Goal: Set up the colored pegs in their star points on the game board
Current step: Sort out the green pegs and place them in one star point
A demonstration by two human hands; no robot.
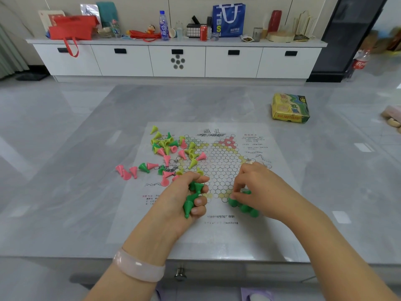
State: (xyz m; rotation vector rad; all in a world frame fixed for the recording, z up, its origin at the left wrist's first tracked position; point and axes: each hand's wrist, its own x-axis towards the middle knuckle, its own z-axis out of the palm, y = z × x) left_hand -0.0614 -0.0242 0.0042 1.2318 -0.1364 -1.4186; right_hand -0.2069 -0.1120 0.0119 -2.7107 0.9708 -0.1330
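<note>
A paper game board [221,164] with a star of circles lies flat on the grey table. My left hand [184,198] grips a bunch of green pegs [189,203] over the board's near-left part. My right hand [256,187] pinches a green peg [233,202] at the near star point, where several more green pegs [247,208] stand upright, partly hidden by my fingers. Loose yellow, pink and green pegs [171,151] lie tipped over in a heap on the board's left side, and a few pink pegs [127,171] lie off the sheet.
A yellow-green cardboard box [289,108] sits at the table's far right. A pale object [392,119] pokes in at the right edge. Beyond the table stands a white cabinet [178,59] crowded with bags, bottles and cans. A drawer knob [180,273] sits below the table's front edge.
</note>
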